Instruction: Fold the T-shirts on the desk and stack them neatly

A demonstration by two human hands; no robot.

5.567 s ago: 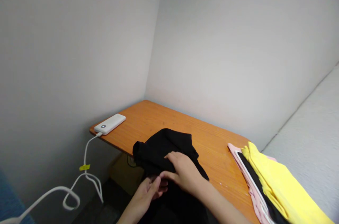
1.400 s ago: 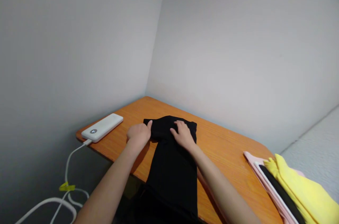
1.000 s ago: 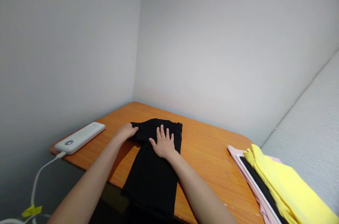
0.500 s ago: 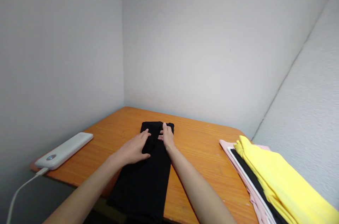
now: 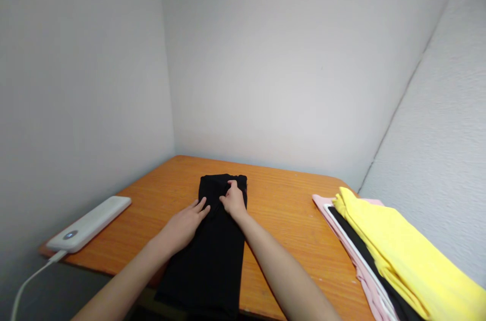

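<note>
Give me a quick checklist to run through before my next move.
1. Left hand at the black garment: ok, fingers over its left side.
2. Right hand at the garment's far end: ok; its grip, cannot tell.
3. Garment wholly on the table: not ok, near end reaches past the near edge.
4. White power bank apart from the garment: ok, bare tabletop between.
5. Yellow garment apart from the black one: ok, off to the right.
6. Underside free of creases: cannot tell, hidden.

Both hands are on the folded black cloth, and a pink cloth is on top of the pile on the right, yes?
Not pink: the head view shows folded yellow cloth on top of the pile. The left hand and right hand are on the folded black cloth.
</note>
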